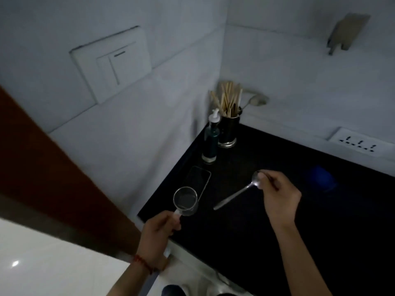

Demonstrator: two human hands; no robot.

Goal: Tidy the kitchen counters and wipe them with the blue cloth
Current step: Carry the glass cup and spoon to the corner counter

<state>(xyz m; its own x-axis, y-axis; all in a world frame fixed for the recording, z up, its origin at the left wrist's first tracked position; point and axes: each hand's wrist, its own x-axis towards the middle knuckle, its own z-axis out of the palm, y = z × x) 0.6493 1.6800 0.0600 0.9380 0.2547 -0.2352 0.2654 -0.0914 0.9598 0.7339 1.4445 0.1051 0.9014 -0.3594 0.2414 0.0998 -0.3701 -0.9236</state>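
Two hands are busy: the right hand point(277, 197) pinches a spoon point(236, 194) by its bowl above the black counter point(245, 242), the left hand point(159, 228) grips a glass cup point(185, 201) by its handle beside a phone point(197, 181), and the blue cloth point(322, 178) lies further right.

Left hand point(159, 228) low at the counter edge, fingers curled round a glass cup point(185, 201), red thread on the wrist, right hand point(277, 195) extended further forward, fingertips pinching a spoon point(237, 194) at its bowl, both forearms bare
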